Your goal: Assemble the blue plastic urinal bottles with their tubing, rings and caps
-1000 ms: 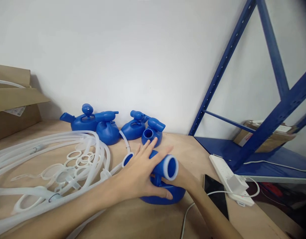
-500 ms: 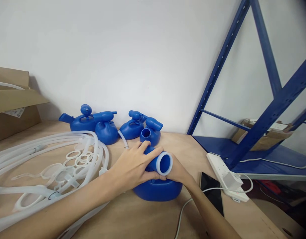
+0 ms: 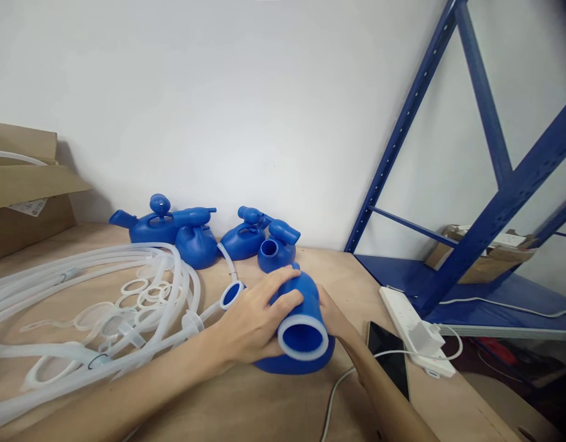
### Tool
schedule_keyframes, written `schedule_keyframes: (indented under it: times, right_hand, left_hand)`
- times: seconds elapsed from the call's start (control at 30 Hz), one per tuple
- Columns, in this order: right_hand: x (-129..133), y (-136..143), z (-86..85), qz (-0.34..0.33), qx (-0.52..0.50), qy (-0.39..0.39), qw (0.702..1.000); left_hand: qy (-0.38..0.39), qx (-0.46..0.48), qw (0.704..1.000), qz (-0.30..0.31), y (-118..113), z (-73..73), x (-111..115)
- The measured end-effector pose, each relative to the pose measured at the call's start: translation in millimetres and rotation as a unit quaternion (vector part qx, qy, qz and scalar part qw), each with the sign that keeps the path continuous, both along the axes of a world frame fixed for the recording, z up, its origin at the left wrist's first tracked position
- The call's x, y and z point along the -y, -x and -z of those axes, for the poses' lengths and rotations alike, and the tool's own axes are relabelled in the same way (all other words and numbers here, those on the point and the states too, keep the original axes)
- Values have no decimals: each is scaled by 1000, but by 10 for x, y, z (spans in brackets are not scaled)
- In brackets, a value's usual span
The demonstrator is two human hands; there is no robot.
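A blue plastic urine bottle (image 3: 294, 366) stands on the wooden table in front of me. Its upper funnel piece (image 3: 306, 294) has a white ring (image 3: 302, 337) round the wide mouth, which faces me and tilts down. My left hand (image 3: 258, 313) is wrapped round the funnel from the left, fingers over its top. On the far right side my right hand (image 3: 333, 316) grips the same piece, with most of its fingers hidden behind it. Left of my left hand, a second white-rimmed blue opening (image 3: 232, 295) shows; what joins it to the bottle is hidden.
Several similar blue bottles (image 3: 197, 247) stand along the wall. Clear hoses (image 3: 184, 282) and loose white rings (image 3: 134, 286) lie at left, by a cardboard box (image 3: 29, 224). A phone (image 3: 388, 356), power strip (image 3: 414, 331), cable and blue metal shelf (image 3: 490, 209) are at right.
The funnel's ringed mouth has tipped downward and come nearer to me, both hands still on it. A second white-rimmed opening has come into view left of my left hand.
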State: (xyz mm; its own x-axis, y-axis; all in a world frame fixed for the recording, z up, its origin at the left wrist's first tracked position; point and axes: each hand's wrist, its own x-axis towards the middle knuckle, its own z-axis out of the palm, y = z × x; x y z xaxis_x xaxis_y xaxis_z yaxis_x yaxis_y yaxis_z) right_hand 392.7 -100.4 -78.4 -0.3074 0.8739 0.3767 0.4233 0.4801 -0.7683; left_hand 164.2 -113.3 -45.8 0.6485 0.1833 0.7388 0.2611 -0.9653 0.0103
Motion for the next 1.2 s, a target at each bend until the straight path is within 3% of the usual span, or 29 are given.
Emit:
schedule_keyframes:
  times: [0.23, 0.4, 0.53, 0.67, 0.77, 0.87, 0.93, 1.03, 1.2]
  right_hand:
    - [-35, -29, 27, -14, 6, -10, 1000]
    - [-74, -139, 69, -60, 19, -33, 997]
    - [-47, -153, 49, -85, 61, -39, 994]
    - [-31, -84, 44, -48, 74, -38, 995]
    - [-44, -62, 66, -38, 59, -50, 996]
    - [-57, -78, 64, -56, 56, -56, 995]
    - [-57, -88, 45, -64, 58, -42, 995]
    - [-48, -89, 18, -70, 48, -4, 996]
    - [-49, -95, 29, -78, 49, 4, 996]
  left_hand:
    - [9, -71, 997, -31, -31, 72, 23]
    - [64, -83, 990, -98, -39, 55, -33]
    - [37, -80, 986, -139, -39, 185, -137]
    - [13, -100, 975, -196, -36, 292, -223]
    - [6, -131, 970, -206, 12, 245, -201]
    - [5, -129, 966, -226, 143, 109, -165]
    - [44, -105, 957, -268, 277, 11, -181]
    - [172, -109, 931, -302, 494, -80, -266]
    - [278, -119, 929, -214, 616, 21, -340]
